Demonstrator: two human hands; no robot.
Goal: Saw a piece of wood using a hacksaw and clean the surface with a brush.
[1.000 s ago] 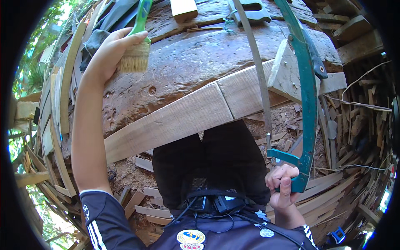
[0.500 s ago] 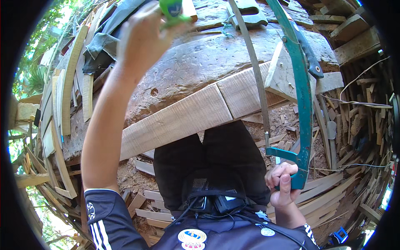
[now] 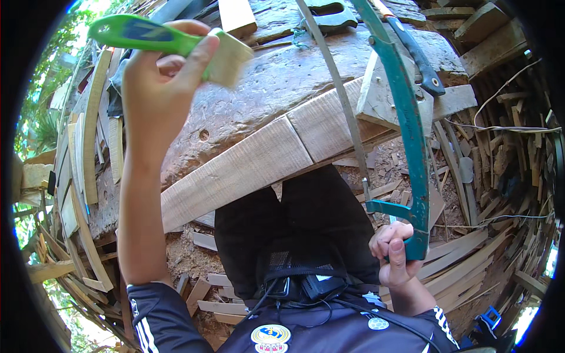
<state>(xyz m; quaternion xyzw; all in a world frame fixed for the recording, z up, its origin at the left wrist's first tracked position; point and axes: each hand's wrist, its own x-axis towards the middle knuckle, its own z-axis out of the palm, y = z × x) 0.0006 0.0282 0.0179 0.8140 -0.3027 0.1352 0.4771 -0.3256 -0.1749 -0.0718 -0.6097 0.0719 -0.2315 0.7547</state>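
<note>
Fingers of the left hand (image 3: pixel 165 76) clamp on the brush (image 3: pixel 176 42) — thumb lying across the neck near the bristles, index finger hooked over the top, the others curled below. That forearm rises nearly upright from the sleeve (image 3: pixel 162 312), elbow low at the left, so the hand is raised over the bench (image 3: pixel 241 109). The brush lies almost level in the grip, handle out to the left, bristles tipping down to the right.

Down by the lap, the right hand (image 3: pixel 393 253) is closed in a fist around the grip of the saw (image 3: pixel 406 109), thumb up along the near side. The saw stands on end, teal frame to the right of the blade.

Between the hands, the plank (image 3: pixel 247 159) slants across the bench's near edge, a dark line crossing it; how deep the line goes cannot be told. Its left end meets the forearm, perhaps running behind it. The blade passes in front of the plank's right part — touching or apart, it is unclear. The saw's far end is cut off above, and the fist hides most of its grip.
</note>
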